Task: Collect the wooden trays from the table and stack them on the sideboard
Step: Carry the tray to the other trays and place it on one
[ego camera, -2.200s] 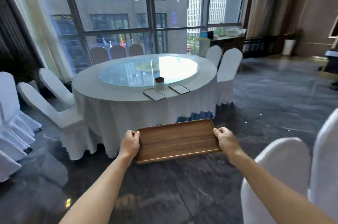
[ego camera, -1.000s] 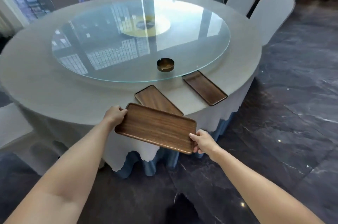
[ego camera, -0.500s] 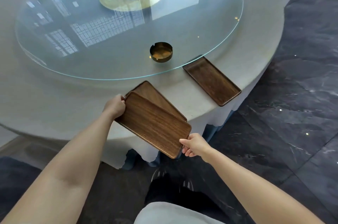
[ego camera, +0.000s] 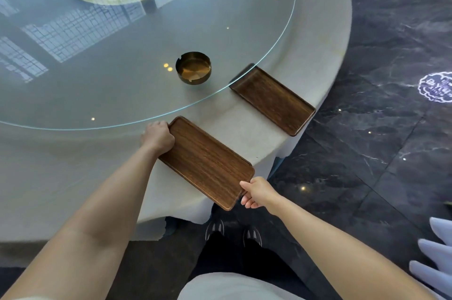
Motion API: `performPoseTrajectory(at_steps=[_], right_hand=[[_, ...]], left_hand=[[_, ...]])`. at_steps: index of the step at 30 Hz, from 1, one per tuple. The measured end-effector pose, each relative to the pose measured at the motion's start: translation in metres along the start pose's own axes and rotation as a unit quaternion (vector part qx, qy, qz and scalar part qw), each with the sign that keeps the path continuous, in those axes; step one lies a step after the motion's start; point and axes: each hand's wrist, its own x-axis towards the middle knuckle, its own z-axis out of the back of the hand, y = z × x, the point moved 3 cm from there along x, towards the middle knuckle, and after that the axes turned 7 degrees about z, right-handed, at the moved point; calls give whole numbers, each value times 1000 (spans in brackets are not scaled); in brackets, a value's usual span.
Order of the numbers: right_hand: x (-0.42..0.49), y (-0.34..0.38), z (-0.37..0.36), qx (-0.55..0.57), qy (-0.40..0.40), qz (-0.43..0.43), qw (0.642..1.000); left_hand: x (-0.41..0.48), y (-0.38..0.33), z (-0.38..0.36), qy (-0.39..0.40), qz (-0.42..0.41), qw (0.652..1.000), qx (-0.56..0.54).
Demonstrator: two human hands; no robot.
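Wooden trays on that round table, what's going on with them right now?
A person holds one wooden tray by its two short ends, left hand at the far end, right hand at the near end. It sits low over the table's edge, its near end past the edge. Whether another tray lies under it cannot be told. A second wooden tray lies untouched on the tablecloth, beside a brass ashtray on the glass turntable.

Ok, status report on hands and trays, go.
Left hand and right hand grip held tray by its ends, over table edge. Second tray lies right. Ashtray clear.
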Motion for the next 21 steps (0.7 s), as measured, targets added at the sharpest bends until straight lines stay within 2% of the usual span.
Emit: performPoseTrajectory(at_steps=[5, 16, 21], right_hand=[[6, 5, 3, 6, -19, -1, 1000], [15, 8, -1, 50, -39, -27, 998], [18, 22, 26, 1, -83, -1, 997]], left_hand=[[4, -7, -6, 5, -26, 997, 69], [10, -7, -7, 37, -40, 996, 75], [12, 0, -10, 72, -14, 996, 57]])
